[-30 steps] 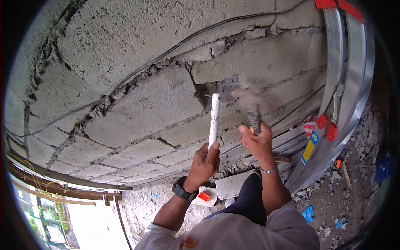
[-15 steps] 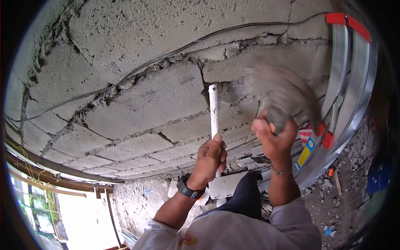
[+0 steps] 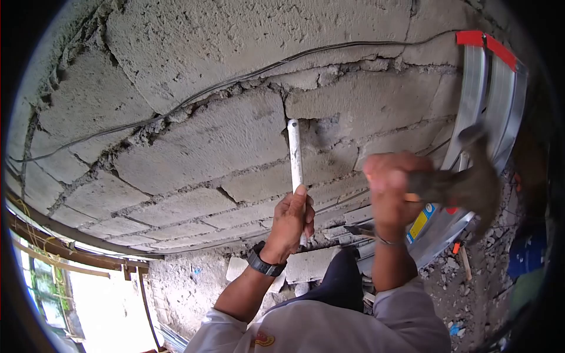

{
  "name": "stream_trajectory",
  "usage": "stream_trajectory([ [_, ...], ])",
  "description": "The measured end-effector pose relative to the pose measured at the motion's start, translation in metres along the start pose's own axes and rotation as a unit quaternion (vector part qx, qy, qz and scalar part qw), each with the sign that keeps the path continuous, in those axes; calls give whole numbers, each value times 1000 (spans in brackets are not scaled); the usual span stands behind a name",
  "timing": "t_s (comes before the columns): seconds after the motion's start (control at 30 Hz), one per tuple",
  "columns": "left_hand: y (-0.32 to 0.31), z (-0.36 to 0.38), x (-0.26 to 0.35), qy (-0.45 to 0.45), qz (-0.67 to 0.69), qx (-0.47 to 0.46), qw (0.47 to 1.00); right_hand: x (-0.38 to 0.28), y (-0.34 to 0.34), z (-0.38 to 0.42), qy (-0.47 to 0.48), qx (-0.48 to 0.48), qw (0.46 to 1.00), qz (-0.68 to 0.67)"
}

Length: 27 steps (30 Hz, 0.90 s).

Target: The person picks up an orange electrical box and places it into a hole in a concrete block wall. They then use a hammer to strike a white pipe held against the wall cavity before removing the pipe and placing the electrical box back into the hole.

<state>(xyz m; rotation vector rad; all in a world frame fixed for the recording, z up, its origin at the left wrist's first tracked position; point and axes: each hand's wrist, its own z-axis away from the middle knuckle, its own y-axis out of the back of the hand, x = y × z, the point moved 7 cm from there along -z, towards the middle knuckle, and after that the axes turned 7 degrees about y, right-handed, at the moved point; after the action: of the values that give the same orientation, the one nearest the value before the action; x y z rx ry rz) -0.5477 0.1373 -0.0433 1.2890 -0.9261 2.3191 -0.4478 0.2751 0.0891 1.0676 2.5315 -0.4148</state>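
Note:
My left hand (image 3: 291, 219) is wrapped round a white rod (image 3: 295, 154), with the thumb along it. The rod stands roughly upright in view, its holed top end by a gap in the block wall (image 3: 200, 138). To the right, my right hand (image 3: 395, 185) is closed round the handle of a hammer (image 3: 477, 187). The hammer's head points right, away from the rod, and is blurred by motion. It overlaps part of the aluminium ladder (image 3: 471, 88) in view.
A black cable (image 3: 259, 72) runs across the wall. Rubble (image 3: 447, 282) covers the ground at lower right, near a blue object (image 3: 528, 254). Loose block pieces (image 3: 312, 265) lie by my knee. Wooden framing (image 3: 70, 252) surrounds a bright opening at lower left.
The hammer has swung from above my right hand to its right side, and the wrist has turned. My left hand still grips the rod; the whole view has shifted slightly.

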Motion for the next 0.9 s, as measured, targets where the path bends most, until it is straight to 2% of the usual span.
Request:
stream_trajectory([
  [0.03, 0, 0, -1, -1, 1, 0, 1000, 2, -7, 9, 67, 6, 997, 46],
  [0.07, 2, 0, -1, -5, 0, 7, 1000, 46, -25, 26, -27, -123, 979, 158],
  [0.1, 2, 0, 0, -11, -4, 11, 1000, 70, -40, 30, -119, -242, 926, 265],
  [0.13, 4, 0, 3, -16, -10, 5, 1000, 64, -34, 30, -114, -234, 927, 268],
  [0.2, 11, -2, 1, -8, -30, 12, 999, 47, -19, 27, -188, -223, 932, 215],
  [0.23, 15, 1, -5, 7, -32, 17, 999, 18, -15, 8, -106, -162, 965, 178],
  [0.3, 9, -3, 1, -20, -16, -15, 1000, -35, -5, -17, -31, -46, 990, 130],
  [0.33, 8, -3, 0, -11, -5, -15, 1000, -34, -5, -14, -32, -46, 990, 129],
  [0.37, 7, -3, 2, -13, -6, -15, 1000, -31, -4, -12, -40, -10, 999, -18],
  [0.43, 5, 1, 2, 6, 4, -14, 1000, 3, -6, 7, -46, 26, 985, -164],
  [0.47, 5, 3, 0, 7, 4, -17, 1000, 62, -23, 36, -96, -113, 988, 40],
  [0.5, 10, 5, -1, -8, -40, 4, 999, 99, -30, 56, -141, -242, 929, 243],
  [0.53, 18, 3, 2, -27, -88, 25, 995, 85, -25, 49, -138, -233, 931, 246],
  [0.57, 33, -19, -6, -40, -83, 22, 995, 75, -12, 40, -185, -238, 917, 263],
  [0.6, 66, -31, -17, -157, -215, 58, 962, 66, -1, 47, -255, -245, 896, 269],
  [0.63, 85, -31, -21, -266, -348, 76, 896, 55, 10, 46, -232, -216, 910, 267],
  [0.67, 94, -36, -19, -264, -403, 77, 873, 51, 22, 45, -160, -147, 941, 259],
  [0.7, 100, -39, -17, -263, -403, 76, 873, 46, 34, 57, -91, -84, 961, 245],
  [0.73, 102, -41, -12, -279, -483, 100, 824, 50, 45, 73, -91, -83, 962, 243],
  [0.77, 103, -43, -8, -291, -560, 122, 766, 72, 64, 103, -257, -64, 942, 207],
  [0.8, 106, -48, -8, -285, -611, 136, 726, 86, 75, 132, -413, -42, 895, 163],
  [0.83, 111, -52, -10, -285, -615, 135, 723, 82, 76, 139, -414, -39, 895, 160],
  [0.9, 114, -54, -26, -283, -692, 104, 656, 79, 80, 160, -463, 19, 881, 91],
])
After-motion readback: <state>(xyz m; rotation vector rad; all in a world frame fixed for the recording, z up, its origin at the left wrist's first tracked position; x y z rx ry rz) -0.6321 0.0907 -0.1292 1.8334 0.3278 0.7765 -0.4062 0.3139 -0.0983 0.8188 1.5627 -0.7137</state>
